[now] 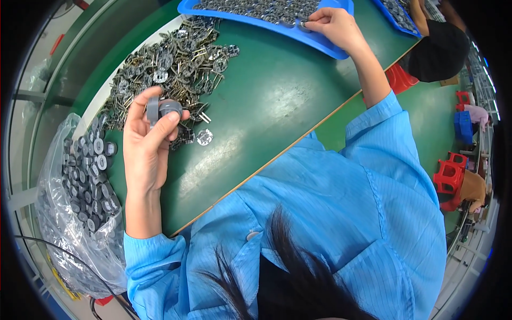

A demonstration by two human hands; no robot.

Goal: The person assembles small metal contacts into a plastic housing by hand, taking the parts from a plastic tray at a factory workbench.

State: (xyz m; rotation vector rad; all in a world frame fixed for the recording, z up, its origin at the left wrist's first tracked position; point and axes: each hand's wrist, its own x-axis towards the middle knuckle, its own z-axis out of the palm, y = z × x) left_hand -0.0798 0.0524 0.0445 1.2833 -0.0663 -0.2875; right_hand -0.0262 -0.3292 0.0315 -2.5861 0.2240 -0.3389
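Note:
Two round grey plastic caps (169, 108) are pinched between the thumb and fingers of my left hand (144, 136), held above the near end of a heap. That heap is made of small round metal parts with prongs (176, 64). At the far right, my right hand (340, 28) reaches to the near rim of a blue tray (266, 20) filled with round parts. Its thumb and fingertips are closed on a small round part (305, 24), mostly hidden by the fingers. A single round part (205, 137) lies apart on the green table (266, 101).
Left of my left hand, a clear plastic bag (80, 250) lies open with many grey caps (88, 176) in it. Another blue tray (397, 16) stands at the far right, near another person in a black cap (440, 50). Red stools (450, 176) stand on the floor beyond the wooden table edge (277, 154).

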